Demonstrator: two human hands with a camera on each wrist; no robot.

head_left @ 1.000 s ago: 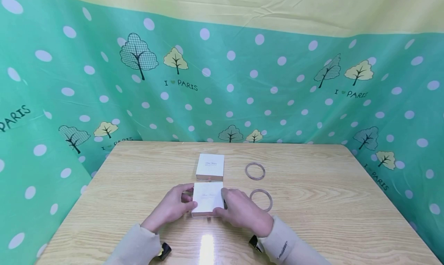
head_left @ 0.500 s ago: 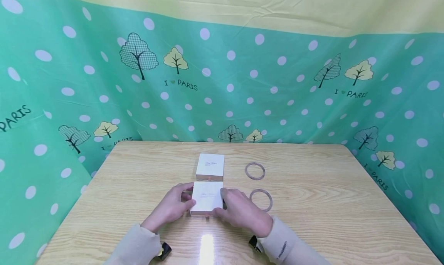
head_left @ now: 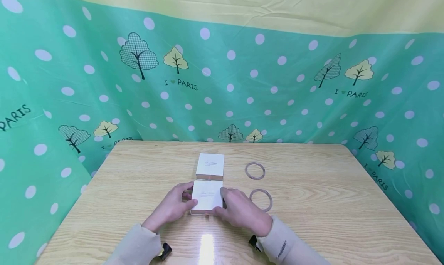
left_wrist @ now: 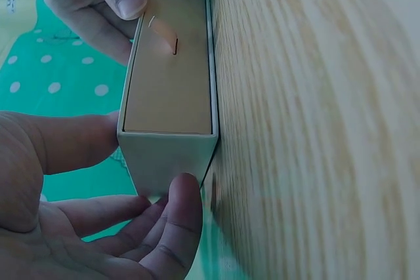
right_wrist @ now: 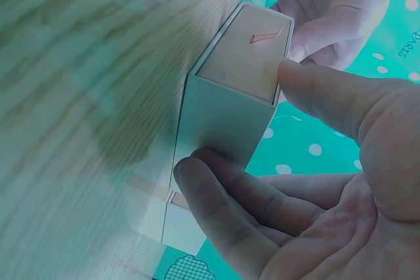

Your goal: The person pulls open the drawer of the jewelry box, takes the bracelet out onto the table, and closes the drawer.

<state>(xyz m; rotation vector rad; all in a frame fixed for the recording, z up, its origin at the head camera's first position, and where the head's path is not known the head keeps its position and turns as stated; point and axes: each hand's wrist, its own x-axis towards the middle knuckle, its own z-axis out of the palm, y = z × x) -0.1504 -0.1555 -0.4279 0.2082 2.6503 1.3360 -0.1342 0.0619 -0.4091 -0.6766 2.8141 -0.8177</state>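
A white drawer box (head_left: 207, 193) with faint lettering sits on the table in front of me. My left hand (head_left: 173, 205) grips its left side, thumb at the near top edge and fingers along the wall. On the opposite side my right hand (head_left: 239, 207) holds it the same way. In the left wrist view, the pinkish-tan drawer front (left_wrist: 170, 90) is flush inside the white sleeve, with a small ribbon tab (left_wrist: 164, 36) sticking out. Right behind stands a second white box (head_left: 210, 165), its far edge turned from me.
Two translucent purplish bangles lie right of the boxes: a far bangle (head_left: 254, 178) and a near bangle (head_left: 267, 192) close to my right hand. The wooden table (head_left: 312, 188) reaches back to a green dotted curtain (head_left: 284, 76).
Between both hands, the near box has slid slightly away from me, toward the box behind it. The hands keep nearly the same position, and the bangles have stayed still.
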